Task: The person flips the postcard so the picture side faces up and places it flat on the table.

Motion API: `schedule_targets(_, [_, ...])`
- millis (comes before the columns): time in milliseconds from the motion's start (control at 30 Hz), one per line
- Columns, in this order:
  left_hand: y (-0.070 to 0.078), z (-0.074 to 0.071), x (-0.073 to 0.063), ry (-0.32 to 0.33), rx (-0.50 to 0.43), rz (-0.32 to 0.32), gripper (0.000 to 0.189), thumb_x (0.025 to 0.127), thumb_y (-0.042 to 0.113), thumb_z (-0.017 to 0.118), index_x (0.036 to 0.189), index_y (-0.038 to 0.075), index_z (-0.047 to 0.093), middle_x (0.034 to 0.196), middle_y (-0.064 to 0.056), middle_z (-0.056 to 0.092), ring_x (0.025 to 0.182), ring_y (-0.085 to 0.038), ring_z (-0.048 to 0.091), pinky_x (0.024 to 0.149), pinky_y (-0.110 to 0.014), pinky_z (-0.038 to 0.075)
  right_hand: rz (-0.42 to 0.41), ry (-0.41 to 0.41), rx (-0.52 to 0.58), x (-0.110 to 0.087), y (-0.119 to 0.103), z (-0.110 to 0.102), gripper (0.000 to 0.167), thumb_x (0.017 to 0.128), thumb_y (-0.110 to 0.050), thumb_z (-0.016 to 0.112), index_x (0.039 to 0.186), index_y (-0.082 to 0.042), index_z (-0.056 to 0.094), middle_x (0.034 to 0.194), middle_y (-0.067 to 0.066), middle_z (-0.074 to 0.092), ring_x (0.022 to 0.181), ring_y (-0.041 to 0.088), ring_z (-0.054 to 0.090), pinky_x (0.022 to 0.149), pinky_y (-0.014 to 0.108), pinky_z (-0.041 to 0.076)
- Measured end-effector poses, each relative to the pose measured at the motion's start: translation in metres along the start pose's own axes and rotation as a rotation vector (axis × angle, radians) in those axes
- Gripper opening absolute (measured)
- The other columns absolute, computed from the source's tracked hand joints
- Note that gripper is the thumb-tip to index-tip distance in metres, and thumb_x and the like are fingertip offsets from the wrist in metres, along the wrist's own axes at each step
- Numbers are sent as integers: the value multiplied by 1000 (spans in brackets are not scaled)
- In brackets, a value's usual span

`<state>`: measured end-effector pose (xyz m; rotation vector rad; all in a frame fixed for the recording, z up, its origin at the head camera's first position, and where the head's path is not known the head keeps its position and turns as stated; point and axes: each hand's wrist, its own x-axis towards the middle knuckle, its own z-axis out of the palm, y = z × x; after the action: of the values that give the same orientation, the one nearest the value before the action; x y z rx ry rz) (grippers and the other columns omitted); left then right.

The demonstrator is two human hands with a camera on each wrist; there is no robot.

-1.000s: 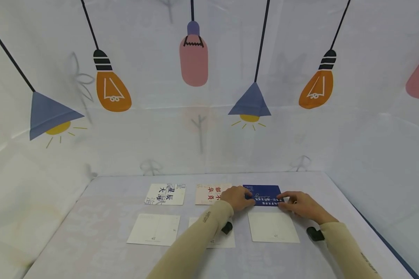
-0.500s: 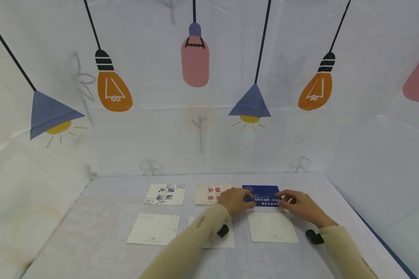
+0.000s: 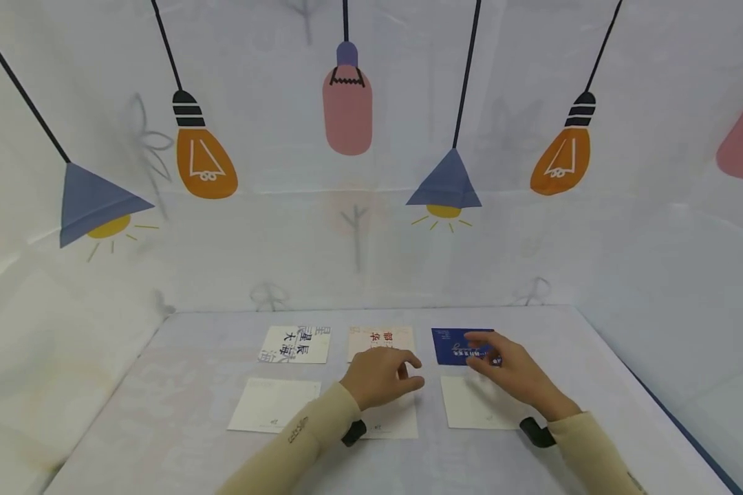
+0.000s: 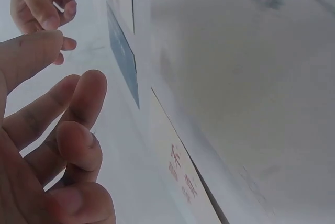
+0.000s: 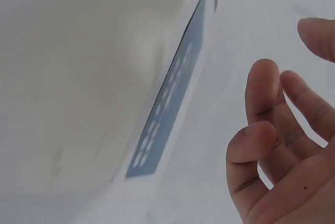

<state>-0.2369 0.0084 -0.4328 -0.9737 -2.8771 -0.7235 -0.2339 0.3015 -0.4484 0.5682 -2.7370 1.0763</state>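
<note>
A blue card point(image 3: 453, 348) lies flat at the right end of the far row on a white bench point(image 3: 179, 412), freed from the fingers that a moment earlier rested at both its side edges. The left hand point(image 3: 380, 378) has drawn back toward the person and away to the left, while the right hand point(image 3: 517, 371) has lifted and hangs over the card's right end, with a gap showing between the two in the right wrist view. Both grips are empty, fingers loosely bent and thumbs apart from forefingers. The card keeps about the same place as before, which suggests that its positioning is finished, at least for now. Next to it sits a red-lettered card point(image 3: 380, 337), its near part hidden by the left hand; beyond, at the row's left end, is a white card with dark lettering point(image 3: 295, 345). Three pale cards form the nearer row: the right one point(image 3: 464, 402) below the blue card, the middle one point(image 3: 397, 419) partly under the left hand, the left one point(image 3: 272, 402) with a corner blocked by the left sleeve point(image 3: 285, 443). Behind the bench rises a white backdrop point(image 3: 408, 268) printed with orange bulbs point(image 3: 207, 165).
</note>
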Motion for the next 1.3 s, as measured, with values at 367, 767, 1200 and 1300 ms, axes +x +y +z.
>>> schedule_targets(367, [-41,-24,-54,69,41,4,27,92,41,74,111,21,75,89,14,66,81,-10,64,65,-26,48,-105,1,-24,-1,-36,19,52,95,-27,75,140,-7,57,123,8,66,83,6,59,72,33,53])
schedule_targets(767, [-121,-83,-109,-30,-91,-195,48,81,38,85,123,19,71,109,5,67,90,-20,56,74,-34,46,-105,15,-33,13,-63,24,54,94,-30,75,141,-12,57,127,2,66,86,5,60,76,35,53])
schedule_targets(1200, [-170,-102,-141,-56,-98,-405,72,66,46,93,130,23,67,120,3,63,97,-21,53,79,-39,44,-125,-2,-21,23,-73,40,55,94,-33,74,142,-14,56,129,0,64,94,16,59,77,38,52])
schedule_targets(1300, [-174,-103,-147,-89,-102,-418,78,63,46,94,131,22,66,123,1,61,98,-22,53,79,-39,45,-121,-28,-17,25,-77,47,57,95,-40,72,143,-15,54,131,1,63,97,14,58,74,33,50])
